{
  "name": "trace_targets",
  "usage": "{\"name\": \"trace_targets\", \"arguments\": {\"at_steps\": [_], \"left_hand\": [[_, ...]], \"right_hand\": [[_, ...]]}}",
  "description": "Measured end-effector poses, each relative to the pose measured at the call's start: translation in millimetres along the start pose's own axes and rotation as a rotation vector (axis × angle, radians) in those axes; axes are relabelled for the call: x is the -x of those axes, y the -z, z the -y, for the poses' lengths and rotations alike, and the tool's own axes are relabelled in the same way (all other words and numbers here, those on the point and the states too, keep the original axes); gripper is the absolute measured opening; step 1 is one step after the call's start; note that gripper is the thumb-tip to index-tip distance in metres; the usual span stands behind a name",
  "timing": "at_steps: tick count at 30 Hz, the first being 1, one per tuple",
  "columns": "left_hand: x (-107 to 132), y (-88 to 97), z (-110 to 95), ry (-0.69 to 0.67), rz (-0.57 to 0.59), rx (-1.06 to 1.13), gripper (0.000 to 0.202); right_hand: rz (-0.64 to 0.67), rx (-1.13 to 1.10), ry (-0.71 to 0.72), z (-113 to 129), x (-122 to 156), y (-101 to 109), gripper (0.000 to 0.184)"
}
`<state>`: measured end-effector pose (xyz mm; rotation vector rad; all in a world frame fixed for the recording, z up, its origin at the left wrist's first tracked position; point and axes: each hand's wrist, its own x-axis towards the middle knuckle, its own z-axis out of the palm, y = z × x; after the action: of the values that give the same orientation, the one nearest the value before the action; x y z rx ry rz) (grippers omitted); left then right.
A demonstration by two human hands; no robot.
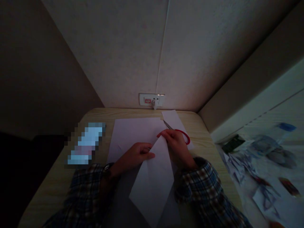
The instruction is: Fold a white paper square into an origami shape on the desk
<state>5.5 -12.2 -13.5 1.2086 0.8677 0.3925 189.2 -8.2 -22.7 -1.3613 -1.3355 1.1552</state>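
Note:
A white sheet of paper (154, 180), folded to a long pointed shape, slants up from the table's near side between my hands. My left hand (135, 156) grips its left edge, thumb on top and fingers behind. At the upper tip, my right hand (175, 142) pinches the paper between thumb and fingers. Scissors with red handles (186, 136) lie just behind my right hand, blades towards the back; the hand partly covers them. Beneath the folded paper rests a larger white sheet (133, 131). A narrow paper piece (171, 116) lies partly under the scissors.
On the left of the wooden table (201, 123) lies a pixelated, lit object (87, 142) that looks like a phone. A wall socket (152, 100) with a plug is behind the back edge. To the right, lower down, are crumpled papers (239, 164) and plastic bags (268, 147).

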Motion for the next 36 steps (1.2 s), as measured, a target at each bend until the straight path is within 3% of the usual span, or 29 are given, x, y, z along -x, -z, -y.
{"name": "trace_targets", "arguments": {"at_steps": [4, 8, 17, 23, 29, 36], "left_hand": [[1, 1.8, 1, -0.003, 0.010, -0.006, 0.033], [1, 0.9, 1, -0.001, 0.022, -0.008, 0.033], [-3, 3.5, 6, -0.077, -0.035, 0.025, 0.033], [-3, 3.4, 6, -0.096, -0.033, 0.059, 0.032], [-3, 6.0, 7, -0.141, -0.143, -0.006, 0.028], [-4, 6.2, 5, -0.216, -0.280, -0.207, 0.030]], "right_hand": [[-0.056, 0.028, 0.033, 1, 1, 0, 0.023], [-0.054, -0.049, -0.025, -3, 3, -2, 0.032], [0.186, -0.327, -0.187, 2, 4, -5, 0.027], [0.112, -0.305, -0.212, 1, 4, -7, 0.032], [0.271, -0.323, -0.225, 5, 7, -9, 0.028], [0.206, -0.256, -0.187, 10, 7, -10, 0.034]]}}
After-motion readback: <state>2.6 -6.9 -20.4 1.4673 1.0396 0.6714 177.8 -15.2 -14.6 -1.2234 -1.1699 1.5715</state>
